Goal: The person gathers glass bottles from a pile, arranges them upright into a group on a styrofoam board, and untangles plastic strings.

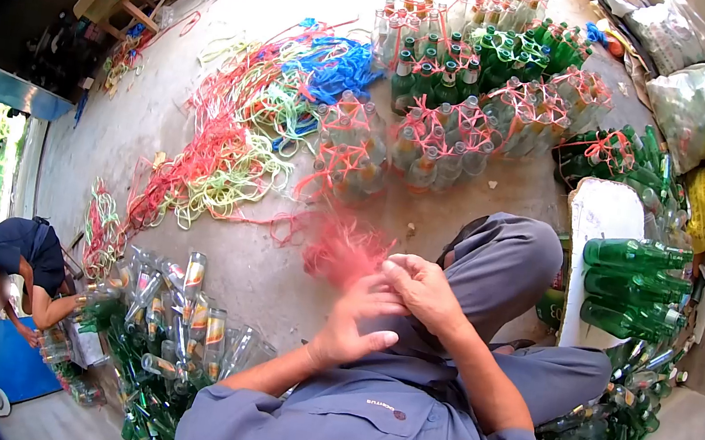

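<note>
A blurred bunch of red plastic string (344, 250) hangs just beyond my hands, over the floor in front of my crossed legs. My right hand (425, 294) has its fingers bent together, their tips at the edge of the red string. Close against it, my left hand (354, 320) has its thumb spread away and its fingers stretched toward the right hand. Some blur covers the left fingertips. Clear bottles (351, 153) tied with red string stand upright beyond the bunch.
A large tangle of red, pale green and blue string (241, 116) covers the floor ahead. Tied bottle groups (442, 147) stand at the back right. Green bottles (633, 288) lie on a white board (606, 218). Loose bottles (196, 324) lie left; a bent-over person (27, 257) works there.
</note>
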### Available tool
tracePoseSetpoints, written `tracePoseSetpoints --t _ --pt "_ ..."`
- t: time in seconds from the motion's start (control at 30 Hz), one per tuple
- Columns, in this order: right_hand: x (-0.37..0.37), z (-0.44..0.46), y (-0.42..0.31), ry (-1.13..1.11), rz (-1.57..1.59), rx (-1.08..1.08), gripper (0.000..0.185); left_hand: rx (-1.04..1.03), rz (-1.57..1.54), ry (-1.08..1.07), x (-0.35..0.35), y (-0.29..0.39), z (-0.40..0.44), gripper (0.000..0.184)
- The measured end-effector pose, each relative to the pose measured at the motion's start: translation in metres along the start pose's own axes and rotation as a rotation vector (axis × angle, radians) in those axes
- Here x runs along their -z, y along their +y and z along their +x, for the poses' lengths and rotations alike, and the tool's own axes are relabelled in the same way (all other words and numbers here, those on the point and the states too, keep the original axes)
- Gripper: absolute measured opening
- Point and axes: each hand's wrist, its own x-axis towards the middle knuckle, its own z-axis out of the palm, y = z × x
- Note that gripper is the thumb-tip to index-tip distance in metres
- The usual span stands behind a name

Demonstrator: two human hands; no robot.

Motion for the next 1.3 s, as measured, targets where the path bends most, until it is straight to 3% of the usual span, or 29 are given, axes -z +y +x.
tracePoseSetpoints --t 0.13,0.33,0.43,0.5,0.6,0.7,0.73,0.83,0.87,0.97,1.1,1.23,1.3 --pt "-0.003 0.002 0.005 0.0 0.075 0.006 0.034 -0.009 0.035 0.005 -0.003 0.002 -0.004 0.037" --pt "0.006 0.0 -0.014 0.127 0.565 0.0 0.031 0.011 -0.095 0.211 0.02 -0.004 -0.009 0.026" --pt "0.01 -0.002 -0.026 0.144 0.731 -0.035 0.029 0.439 -0.355 0.528 0.037 -0.039 -0.01 0.027" --pt "0.016 -0.002 -0.03 0.098 0.873 -0.021 0.029 0.434 0.044 0.637 0.042 -0.127 -0.019 0.043" --pt "0.024 -0.006 -0.05 0.09 0.898 -0.038 0.029 0.682 -0.078 0.607 0.031 -0.213 -0.029 0.072" --pt "0.03 -0.014 -0.074 0.072 0.917 -0.02 0.031 0.819 -0.297 0.402 0.016 -0.212 -0.009 0.08" --pt "0.033 -0.015 -0.08 0.053 0.929 -0.004 0.031 0.627 -0.358 0.368 0.008 -0.212 -0.002 0.077" --pt "0.041 -0.02 -0.098 0.001 0.958 0.05 0.033 0.618 -0.248 0.326 -0.012 -0.285 -0.002 0.061" --pt "0.043 -0.022 -0.103 -0.014 0.96 0.067 0.033 0.858 -0.027 0.368 -0.02 -0.324 0.0 0.03" --pt "0.052 -0.027 -0.122 -0.034 0.906 0.141 0.035 0.81 -0.405 0.457 -0.023 -0.334 0.003 0.008" --pt "0.077 -0.03 -0.148 -0.036 0.825 0.283 0.035 0.746 -0.526 0.569 -0.002 -0.274 0.005 0.01" --pt "0.097 -0.04 -0.185 -0.026 0.696 0.394 0.034 0.803 -0.571 0.771 0.043 -0.26 -0.025 0.026" --pt "0.1 -0.048 -0.201 -0.026 0.645 0.429 0.032 0.808 -0.695 0.919 0.066 -0.268 -0.047 0.024"
